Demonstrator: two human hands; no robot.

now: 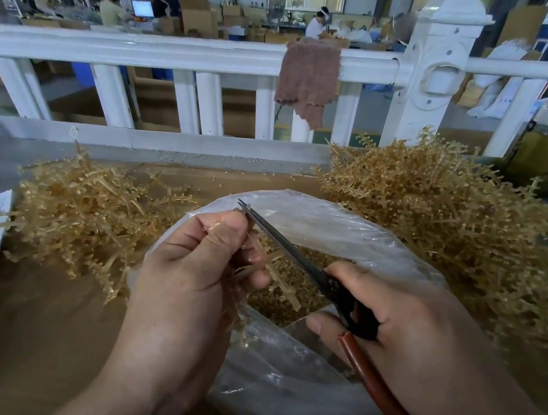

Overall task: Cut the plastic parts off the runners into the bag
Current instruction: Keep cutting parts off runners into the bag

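- Head view: the left hand (197, 260) is curling its fingers and thumb round one amber runner (282, 282), pinching it near the top and letting the rest hang down and to the right.
- The right hand (391, 311) is gripping the scissors (284, 241) by the handles, fingers wrapped through the black loop, with the red-brown handle trailing back under the wrist.
- Here is the relation that matters: the blades are lying on a long diagonal, from the right hand at lower right up to the left fingertips at upper left. The tip is touching the runner's top end, just above the left thumb.
- The runner's own long axis is slanting the other way, so blade and runner are crossing right beside the left fingers.
- The blades are looking nearly together. A small pale bit is sitting at the tip, but I cannot tell whether it is a part being cut.
- The clear bag (317, 209) is gaping directly beneath both hands, with cut parts (267, 310) lying in its bottom, so anything snipped here should be dropping straight in.
- The left hand is nearer the cutting point, so it is likely the one feeding the runner along, while the right hand works the blades.
- On the table (26, 332), the left heap (85, 218) and the bigger right heap (453, 222) of runners are flanking the bag.
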